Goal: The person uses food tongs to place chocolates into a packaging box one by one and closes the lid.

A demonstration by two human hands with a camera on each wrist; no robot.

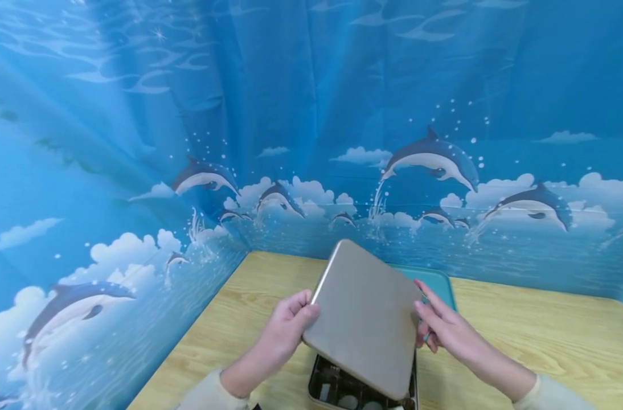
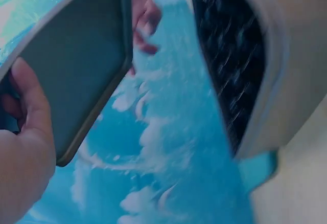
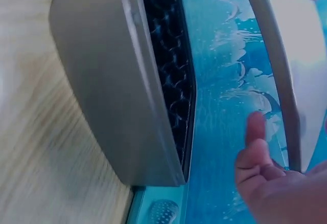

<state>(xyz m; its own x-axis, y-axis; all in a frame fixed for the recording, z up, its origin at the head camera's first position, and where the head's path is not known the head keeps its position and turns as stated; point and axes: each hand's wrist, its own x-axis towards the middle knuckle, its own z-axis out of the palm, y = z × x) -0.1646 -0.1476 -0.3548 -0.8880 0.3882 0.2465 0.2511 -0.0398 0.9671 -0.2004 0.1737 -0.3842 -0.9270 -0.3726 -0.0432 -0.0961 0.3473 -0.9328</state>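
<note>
A flat champagne-coloured metal lid (image 1: 365,319) is held tilted above a matching deep tin box (image 3: 102,86). My left hand (image 1: 286,322) grips the lid's left edge, its thumb on the upper face; the lid's dark underside (image 2: 82,45) shows in the left wrist view. At the lid's right edge, my right hand (image 1: 447,322) has its fingers loosely spread, touching or very near the rim. Inside the box, partly covered by the lid in the head view, dark compartments (image 2: 230,55) hold several pale round pieces (image 1: 348,402), too dim to identify.
Behind the lid, a teal tray (image 1: 445,287) lies on the wood-grain table (image 1: 547,324). A dotted rounded object (image 3: 163,211) rests on the tray. A blue dolphin-print curtain (image 1: 311,114) borders the table at the back and left.
</note>
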